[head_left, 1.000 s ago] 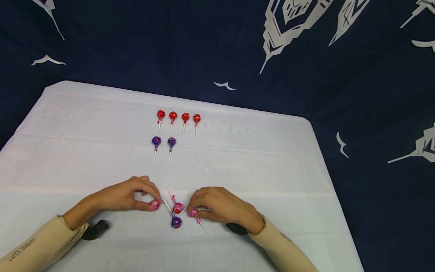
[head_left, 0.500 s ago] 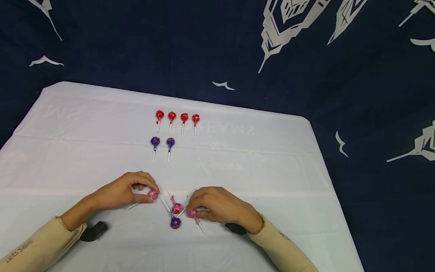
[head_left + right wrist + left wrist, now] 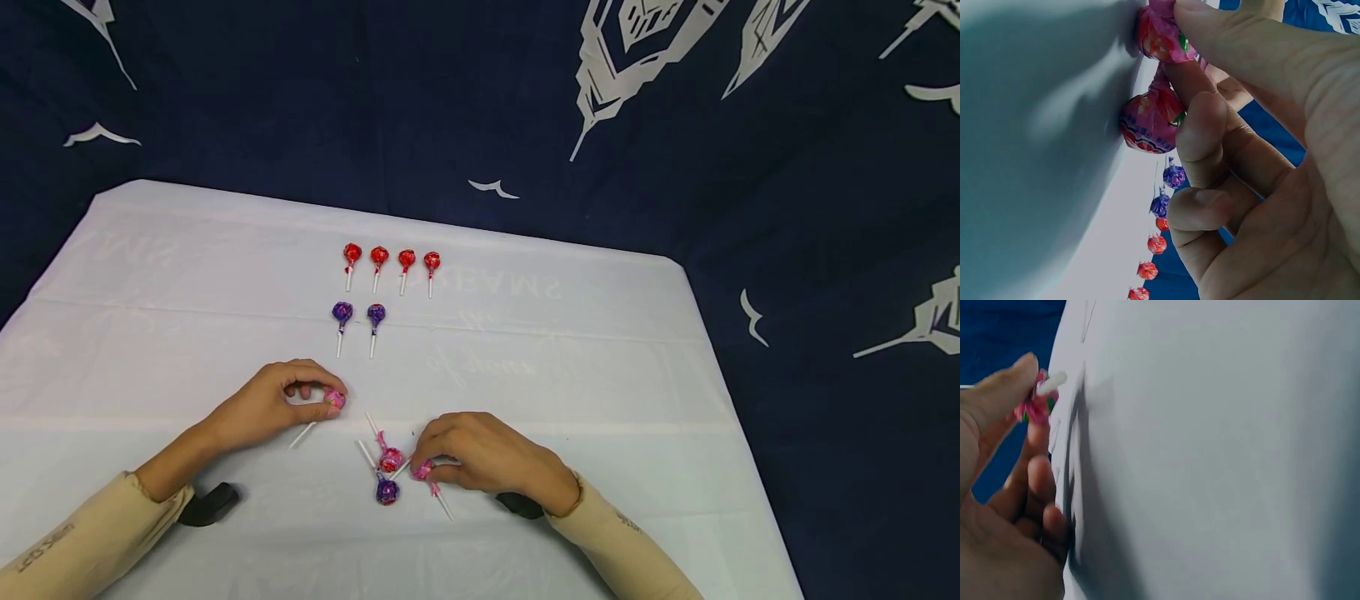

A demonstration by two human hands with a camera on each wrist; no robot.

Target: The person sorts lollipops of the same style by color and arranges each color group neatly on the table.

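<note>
My left hand (image 3: 262, 408) pinches a pink-wrapped lollipop (image 3: 335, 400) by its head between thumb and fingertips, its white stick pointing back toward the wrist. In the left wrist view, the stick end of that lollipop (image 3: 1036, 406) faces the camera. My right hand (image 3: 480, 450) pinches another pink lollipop (image 3: 422, 472) at its head, with the stick angled toward the front. Between the hands lie a pink lollipop (image 3: 390, 459) and a purple lollipop (image 3: 387, 491), close together with sticks pointing away. The right wrist view shows a second pink head (image 3: 1150, 122) beside the curled fingers.
A row of several red lollipops (image 3: 379, 257) lies toward the back of the white-covered table (image 3: 600, 383). Two purple lollipops (image 3: 377, 315) lie in front of them, sticks toward me. A dark blue patterned cloth (image 3: 300, 100) hangs behind the table.
My left hand has moved away from me and slightly left, carrying its pink lollipop from beside the small group; more of its stick shows now. The right hand has stayed in place.
</note>
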